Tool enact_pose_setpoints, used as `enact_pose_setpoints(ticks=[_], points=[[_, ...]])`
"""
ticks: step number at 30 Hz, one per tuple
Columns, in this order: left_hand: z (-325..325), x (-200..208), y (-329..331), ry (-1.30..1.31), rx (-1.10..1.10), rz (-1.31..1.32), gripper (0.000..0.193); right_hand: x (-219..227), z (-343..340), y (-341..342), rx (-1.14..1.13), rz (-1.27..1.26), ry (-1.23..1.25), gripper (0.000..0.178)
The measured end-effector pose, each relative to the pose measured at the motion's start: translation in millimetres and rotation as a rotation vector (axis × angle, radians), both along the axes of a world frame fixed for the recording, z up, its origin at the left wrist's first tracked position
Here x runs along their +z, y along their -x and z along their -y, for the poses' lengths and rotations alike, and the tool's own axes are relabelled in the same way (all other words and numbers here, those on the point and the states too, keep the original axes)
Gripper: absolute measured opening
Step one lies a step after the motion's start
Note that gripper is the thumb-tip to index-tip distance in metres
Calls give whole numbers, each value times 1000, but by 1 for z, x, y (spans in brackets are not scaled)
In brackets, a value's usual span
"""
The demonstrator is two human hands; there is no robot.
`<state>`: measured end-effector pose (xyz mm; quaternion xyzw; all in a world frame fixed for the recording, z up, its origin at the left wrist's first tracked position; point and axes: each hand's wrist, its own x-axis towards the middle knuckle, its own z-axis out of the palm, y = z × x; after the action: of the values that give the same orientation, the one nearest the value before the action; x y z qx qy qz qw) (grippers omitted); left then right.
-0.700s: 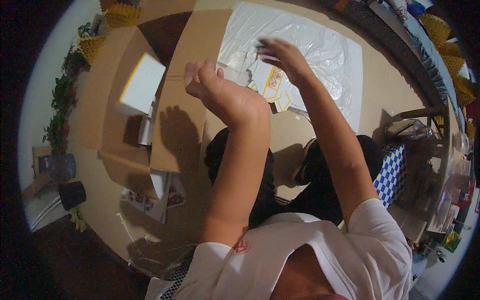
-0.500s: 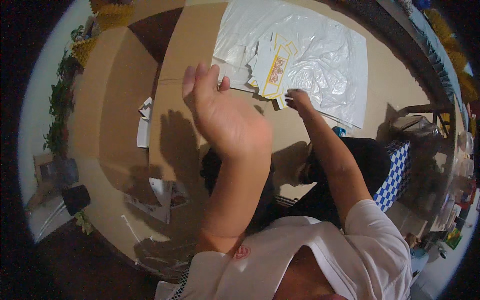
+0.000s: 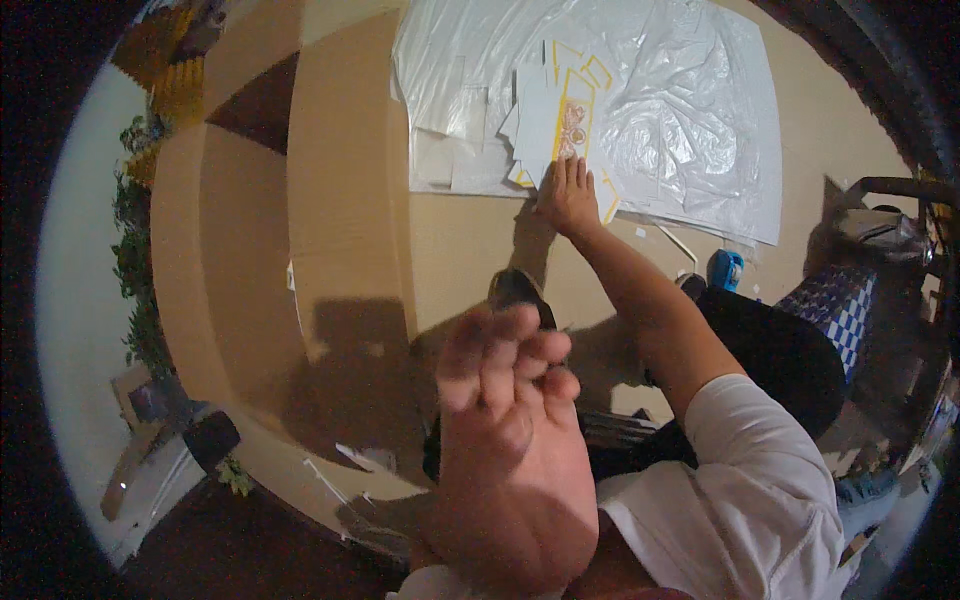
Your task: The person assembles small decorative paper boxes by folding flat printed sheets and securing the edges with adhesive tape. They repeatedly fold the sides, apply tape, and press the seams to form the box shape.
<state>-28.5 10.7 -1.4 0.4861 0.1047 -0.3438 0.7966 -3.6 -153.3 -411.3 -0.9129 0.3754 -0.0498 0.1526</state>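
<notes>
My left hand [image 3: 515,440] is raised close to the camera, palm showing and fingers loosely bent, with nothing in it. Its fingertips are a little blurred. Farther off, my right hand [image 3: 572,200] lies with fingers stretched out on the near end of a loose stack of flat card cutouts [image 3: 574,110]. These pieces are white with yellow edging, and the top one bears a reddish print. They overlap unevenly on a white sheet under crinkled clear plastic [image 3: 670,130].
A large brown cardboard box [image 3: 350,200] stands at the left, its inside in shadow. Right of my right forearm sits a small blue object [image 3: 725,270]. Blue-and-white checked material [image 3: 850,315] and a dark-framed item [image 3: 885,225] lie at the far right.
My left hand has dropped from beside the box toward my chest. My right hand has moved from the stack's near right corner onto the cutouts. The whole view has shifted.
</notes>
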Motion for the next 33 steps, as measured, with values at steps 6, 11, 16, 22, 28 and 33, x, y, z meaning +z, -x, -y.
enact_pose_setpoints(ticks=[6,11,16,22,28,33], points=[[7,9,-5,72,144,-278,42,-31,-12,-15,-88,-144,-10,73],[7,-1,4,232,11,-147,40,-19,-1,-2,-4,-100,161,64],[-2,0,6,341,90,-287,39,-18,3,4,142,-122,184,58],[-7,-4,4,365,38,-281,34,-33,1,10,167,-66,233,42],[-2,1,-3,356,17,-192,31,3,10,15,165,17,-61,17],[-1,7,0,366,-18,-103,31,51,49,28,202,200,97,13]])
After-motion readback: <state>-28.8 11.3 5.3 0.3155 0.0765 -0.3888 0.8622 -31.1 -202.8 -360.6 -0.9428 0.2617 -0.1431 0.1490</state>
